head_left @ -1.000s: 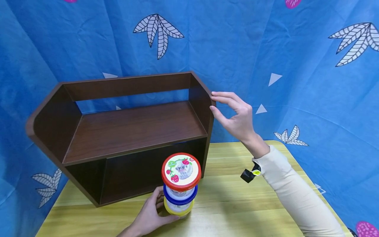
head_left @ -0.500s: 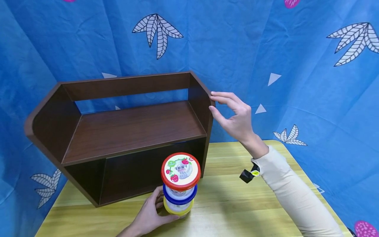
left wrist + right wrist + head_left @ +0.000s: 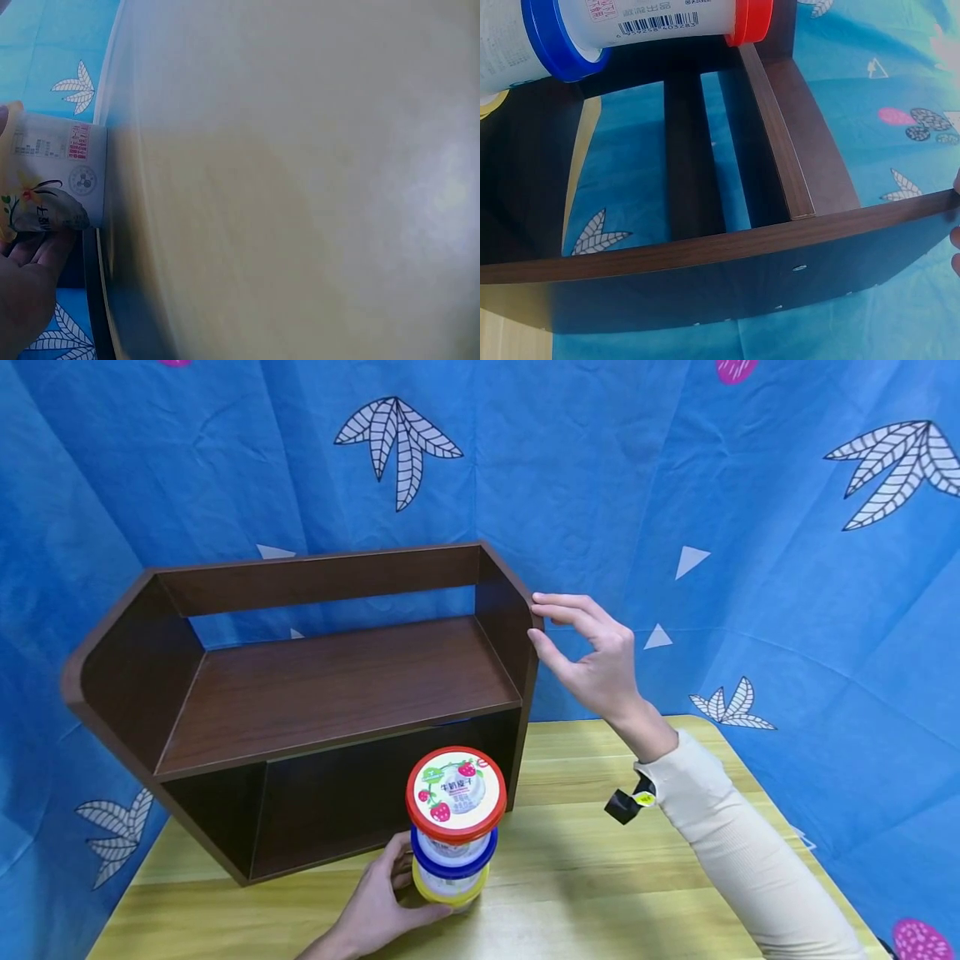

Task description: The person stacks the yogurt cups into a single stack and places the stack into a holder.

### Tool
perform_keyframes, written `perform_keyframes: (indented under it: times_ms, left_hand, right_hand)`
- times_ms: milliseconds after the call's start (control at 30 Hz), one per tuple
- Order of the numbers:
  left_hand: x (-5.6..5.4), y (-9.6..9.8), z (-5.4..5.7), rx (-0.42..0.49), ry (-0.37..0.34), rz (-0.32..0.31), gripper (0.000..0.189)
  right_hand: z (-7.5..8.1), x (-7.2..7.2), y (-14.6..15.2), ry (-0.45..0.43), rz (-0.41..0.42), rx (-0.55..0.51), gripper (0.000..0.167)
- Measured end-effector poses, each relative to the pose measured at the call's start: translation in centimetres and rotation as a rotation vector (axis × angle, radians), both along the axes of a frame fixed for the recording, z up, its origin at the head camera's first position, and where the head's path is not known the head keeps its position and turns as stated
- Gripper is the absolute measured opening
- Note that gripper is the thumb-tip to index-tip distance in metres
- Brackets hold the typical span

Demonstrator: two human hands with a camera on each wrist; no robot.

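A stack of three round plastic tubs stands in the head view: a red-lidded tub [image 3: 456,795] on top, a blue-lidded tub [image 3: 453,857] in the middle and a yellow-lidded tub [image 3: 450,887] at the bottom. My left hand [image 3: 378,897] grips the yellow-lidded tub from the left, its thumb in front. The left wrist view shows that tub's white printed side [image 3: 56,169] against the table. My right hand [image 3: 596,652] touches the upper right edge of a dark brown shelf unit [image 3: 337,685] with extended fingertips; in the right wrist view only fingertips [image 3: 956,244] show.
The shelf unit stands behind the stack on a light wooden table [image 3: 600,868]. A blue patterned curtain [image 3: 600,485] hangs behind and around it. A black strap with a yellow label [image 3: 626,804] hangs at the right wrist.
The view has shifted very slightly. Both hands, the tubs and the shelf unit keep the same places relative to each other.
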State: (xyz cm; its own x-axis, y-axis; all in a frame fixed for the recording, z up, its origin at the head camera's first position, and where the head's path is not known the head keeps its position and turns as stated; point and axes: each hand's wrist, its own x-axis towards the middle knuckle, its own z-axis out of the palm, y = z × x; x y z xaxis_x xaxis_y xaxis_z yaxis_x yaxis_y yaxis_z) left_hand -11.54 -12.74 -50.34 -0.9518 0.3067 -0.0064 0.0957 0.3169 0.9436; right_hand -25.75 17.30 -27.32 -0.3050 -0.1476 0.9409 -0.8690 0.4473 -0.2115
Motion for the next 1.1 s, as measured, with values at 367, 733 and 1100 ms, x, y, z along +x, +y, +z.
perform_keyframes:
  times_ms: [367, 733, 1100]
  left_hand:
    - [-0.1, 0.0, 0.3, 0.035, -0.015, 0.025, 0.086]
    - [0.1, -0.1, 2.6, 0.004, 0.121, 0.042, 0.081]
    - [0.5, -0.3, 6.3, -0.021, 0.176, 0.051, 0.084]
  right_hand:
    - [0.0, 0.0, 0.1, 0.007, 0.006, 0.014, 0.031]
    - [0.0, 0.0, 0.1, 0.01, 0.002, 0.016, 0.03]
    - [0.2, 0.4, 0.2, 0.017, -0.029, 0.072, 0.03]
